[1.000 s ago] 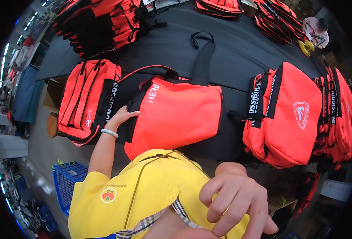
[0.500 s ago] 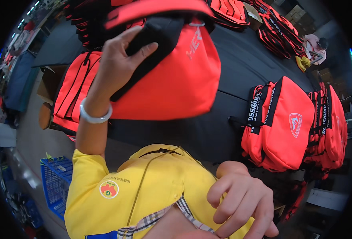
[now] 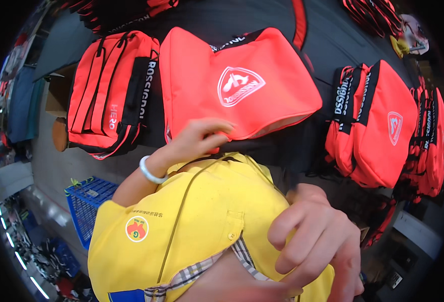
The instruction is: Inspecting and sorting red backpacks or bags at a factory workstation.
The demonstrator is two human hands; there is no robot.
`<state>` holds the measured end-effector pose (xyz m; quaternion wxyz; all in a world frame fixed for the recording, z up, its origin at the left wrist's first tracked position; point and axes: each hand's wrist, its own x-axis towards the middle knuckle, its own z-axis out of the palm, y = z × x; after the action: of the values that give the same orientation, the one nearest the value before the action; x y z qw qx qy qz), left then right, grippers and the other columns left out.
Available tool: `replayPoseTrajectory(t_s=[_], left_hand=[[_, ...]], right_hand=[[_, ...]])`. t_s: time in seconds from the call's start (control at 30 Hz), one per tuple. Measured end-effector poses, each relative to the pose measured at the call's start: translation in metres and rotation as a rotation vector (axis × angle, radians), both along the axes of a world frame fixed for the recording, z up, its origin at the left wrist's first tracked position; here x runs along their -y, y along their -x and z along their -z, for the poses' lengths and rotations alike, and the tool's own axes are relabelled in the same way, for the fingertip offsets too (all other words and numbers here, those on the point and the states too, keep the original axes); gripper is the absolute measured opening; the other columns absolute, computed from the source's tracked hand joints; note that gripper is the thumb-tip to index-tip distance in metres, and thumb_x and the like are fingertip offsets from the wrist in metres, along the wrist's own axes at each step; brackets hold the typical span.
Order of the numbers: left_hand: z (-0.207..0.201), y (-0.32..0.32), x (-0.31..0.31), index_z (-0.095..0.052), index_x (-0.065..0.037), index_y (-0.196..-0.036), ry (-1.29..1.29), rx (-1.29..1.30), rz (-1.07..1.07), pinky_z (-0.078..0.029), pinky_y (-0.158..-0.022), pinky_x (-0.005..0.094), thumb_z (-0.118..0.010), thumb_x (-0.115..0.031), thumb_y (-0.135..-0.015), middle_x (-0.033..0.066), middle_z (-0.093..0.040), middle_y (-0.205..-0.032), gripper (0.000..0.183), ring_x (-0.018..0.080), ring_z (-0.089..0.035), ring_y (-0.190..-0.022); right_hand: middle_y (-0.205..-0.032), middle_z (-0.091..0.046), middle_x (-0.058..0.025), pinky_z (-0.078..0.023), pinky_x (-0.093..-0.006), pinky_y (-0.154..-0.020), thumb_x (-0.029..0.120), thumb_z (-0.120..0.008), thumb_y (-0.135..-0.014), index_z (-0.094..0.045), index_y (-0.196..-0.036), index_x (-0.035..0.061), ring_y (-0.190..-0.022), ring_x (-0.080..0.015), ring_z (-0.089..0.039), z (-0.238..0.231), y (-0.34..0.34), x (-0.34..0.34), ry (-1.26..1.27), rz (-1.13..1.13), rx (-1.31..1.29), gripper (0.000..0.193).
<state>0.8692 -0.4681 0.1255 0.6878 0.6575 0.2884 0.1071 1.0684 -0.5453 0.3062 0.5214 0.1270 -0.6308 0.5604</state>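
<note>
A large red bag (image 3: 242, 90) with a white shield emblem and black trim lies on the dark table in front of me. My left hand (image 3: 202, 138), a pale bangle on its wrist, grips the bag's near edge, thumb below and fingers bent over the fabric. Close to my chest on the right, my right hand (image 3: 317, 241) has its fingers curled together. What they hold, if anything, is hidden; a small dark blur shows by the knuckles.
A red backpack (image 3: 106, 93) with straps upward lies at the left. More red bags (image 3: 383, 126) stand in a row on the right. Beyond my left arm is a blue plastic basket (image 3: 89, 201). Another person (image 3: 413, 38) is at the far right.
The red bag has come down from my raised left hand onto the table, its emblem side now showing. My left hand has moved down to its near edge; my right hand stays curled.
</note>
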Motion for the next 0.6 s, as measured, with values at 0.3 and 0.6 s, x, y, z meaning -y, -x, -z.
replayPoseTrajectory(t_s=[0.3, 0.6], left_hand=[[0.027, 0.028, -0.054, -0.053, 0.0, -0.123, -1.006, -0.34, -0.82, -0.049, -0.088, 0.0361, -0.07, -0.023, -0.086, 0.0182, -0.056, -0.12, 0.047, 0.0251, -0.059, -0.108], [0.042, 0.01, -0.187, -0.055, 0.008, -0.119, 0.072, -0.395, -0.763, -0.049, -0.092, 0.0346, -0.07, -0.036, -0.086, 0.0193, -0.064, -0.116, 0.058, 0.0268, -0.063, -0.107]], right_hand=[[-0.078, -0.066, -0.0114, -0.029, -0.0291, -0.053, 0.048, -0.047, -0.098, -0.071, -0.103, 0.0107, -0.055, -0.0152, -0.052, 0.008, -0.004, 0.009, 0.113, 0.055, -0.059, 0.044], [-0.076, -0.065, -0.0137, -0.029, -0.03, -0.053, 0.048, -0.047, -0.098, -0.066, -0.116, 0.0124, -0.053, -0.0151, -0.05, -0.009, 0.007, 0.003, 0.031, -0.037, -0.019, 0.044]])
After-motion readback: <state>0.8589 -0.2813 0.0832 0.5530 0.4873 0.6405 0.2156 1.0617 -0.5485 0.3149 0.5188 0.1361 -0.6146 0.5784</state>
